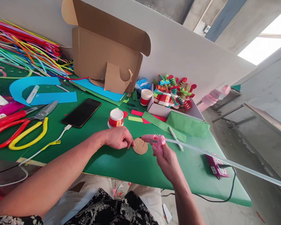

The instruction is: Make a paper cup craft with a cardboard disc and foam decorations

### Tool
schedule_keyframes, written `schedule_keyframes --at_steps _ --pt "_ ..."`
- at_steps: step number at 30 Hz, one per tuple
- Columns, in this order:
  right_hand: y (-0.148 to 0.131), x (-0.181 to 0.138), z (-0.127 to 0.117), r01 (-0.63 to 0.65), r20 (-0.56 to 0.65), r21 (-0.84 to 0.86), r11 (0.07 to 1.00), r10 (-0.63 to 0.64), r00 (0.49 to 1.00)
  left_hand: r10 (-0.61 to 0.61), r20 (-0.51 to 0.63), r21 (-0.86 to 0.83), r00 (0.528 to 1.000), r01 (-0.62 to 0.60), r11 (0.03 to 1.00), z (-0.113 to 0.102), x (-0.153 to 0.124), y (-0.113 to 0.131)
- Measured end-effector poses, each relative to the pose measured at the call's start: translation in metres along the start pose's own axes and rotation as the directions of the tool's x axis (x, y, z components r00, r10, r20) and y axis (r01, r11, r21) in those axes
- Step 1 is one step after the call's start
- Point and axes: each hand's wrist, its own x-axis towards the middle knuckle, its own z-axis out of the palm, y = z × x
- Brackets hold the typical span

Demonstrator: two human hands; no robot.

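My right hand (166,157) is wrapped round the handle of a small pink hot glue gun (154,139). A long clear glue stick (208,153) runs from the back of the gun to the right. Just under the nozzle a round cardboard disc (140,147) with a slit near its upper right lies on the table. The fingers of my left hand (118,137) are curled, and a fingertip holds the disc at its left edge. Beyond that hand stands a red and white paper cup (115,118), with a small red disc (125,114) beside it.
Scissors (35,122) and a phone (81,112) on a white cable lie left on the green table (121,168). Pipe cleaners (25,47) and an open cardboard box (91,53) stand behind. A box of paper crafts (175,109), a white pen (175,137) and a purple power block (216,165) are to the right.
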Motion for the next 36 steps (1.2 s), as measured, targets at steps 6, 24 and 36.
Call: schedule_keyframes --at_steps 6,24,36 --pt "0.003 0.000 -0.001 -0.044 -0.003 0.021 0.999 0.044 0.999 -0.040 0.019 0.019 0.999 0.040 0.999 0.000 0.001 0.001" --pt "0.003 0.001 0.008 -0.024 0.013 -0.032 0.999 0.024 1.000 -0.064 0.018 0.009 0.998 0.064 0.998 -0.001 0.002 0.004" --pt "0.001 -0.001 -0.002 -0.011 -0.014 -0.001 1.000 0.011 1.000 0.007 -0.048 -0.039 0.999 -0.009 0.999 -0.004 -0.001 -0.002"
